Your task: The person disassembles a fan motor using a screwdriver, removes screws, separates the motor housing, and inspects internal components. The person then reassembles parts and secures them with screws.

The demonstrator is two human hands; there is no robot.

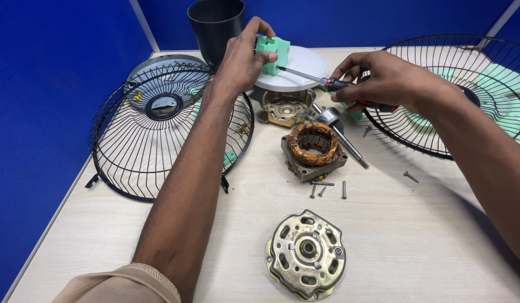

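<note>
**Screwdriver tip meeting the green fan part**

The left hand (243, 59) is pinching a green plastic block (273, 51) between thumb and fingertips. The right hand (378, 81) is curling its fingers around a screwdriver (313, 78), its tip touching the block just beside the left fingertips.

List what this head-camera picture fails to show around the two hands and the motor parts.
- Screwdriver handle: mostly covered by the right hand.
- Where its tip meets the green plastic block: too small to tell.
- Green block's left side: hidden by left hand fingers.
- Black cylinder: top cut off by the upper edge.
- Right fan guard: cut by the right edge, partly behind the forearm.
</note>
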